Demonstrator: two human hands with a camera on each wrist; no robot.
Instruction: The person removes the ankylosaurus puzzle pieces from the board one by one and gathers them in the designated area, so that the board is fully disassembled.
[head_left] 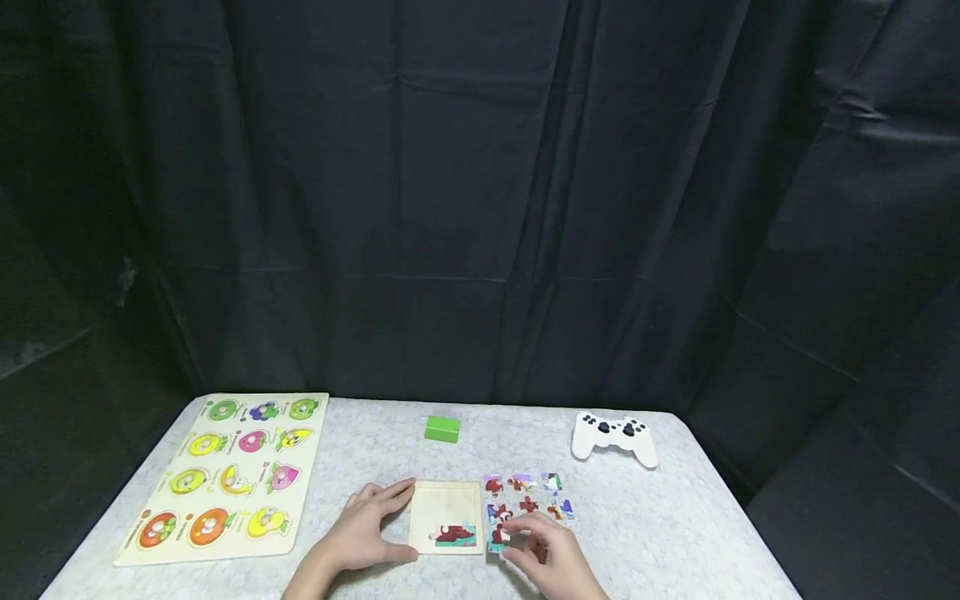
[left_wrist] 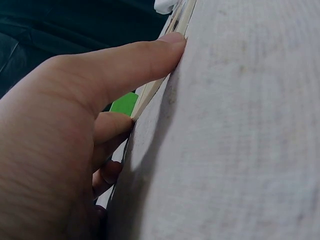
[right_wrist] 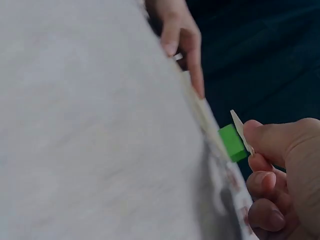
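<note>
A shallow wooden puzzle tray (head_left: 446,502) lies flat on the table, with joined picture pieces (head_left: 455,535) in its near right part. My left hand (head_left: 365,527) holds the tray by its left side, thumb at the near corner and index finger at the far one. My right hand (head_left: 550,554) is raised just right of the tray. Between its thumb and index finger it pinches a thin jigsaw piece (right_wrist: 240,129), seen edge-on in the right wrist view, its picture hidden. Several loose jigsaw pieces (head_left: 528,505) lie right of the tray, some partly behind the right hand.
On the left lies a large fruit puzzle board (head_left: 258,458). A green block (head_left: 442,429) sits behind the tray. At the back right is a white game controller (head_left: 614,438). A dark curtain (head_left: 465,200) hangs behind the pale patterned table (head_left: 675,533).
</note>
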